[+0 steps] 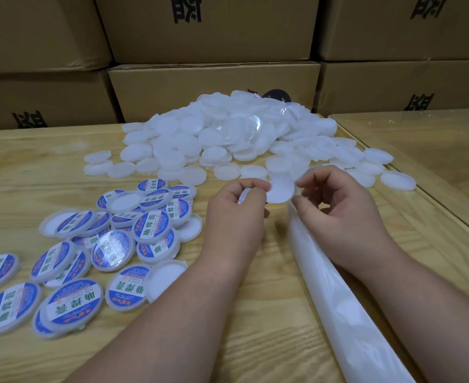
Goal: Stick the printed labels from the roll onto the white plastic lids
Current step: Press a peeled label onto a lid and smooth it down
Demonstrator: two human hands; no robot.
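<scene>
The left hand (237, 208) pinches a white lid (281, 191) on edge just left of the right hand (335, 205), whose fingertips pinch the backing strip (335, 286) running lengthwise toward the person; no label is discernible.

On the table (62, 150), the heap of bare lids (228, 136) is piled at twelve o'clock, the labelled lids (89, 250) are spread at nine, and the backing strip (335, 294) is laid toward four. Stacked cartons (214, 87) are ranged behind the heap.
</scene>
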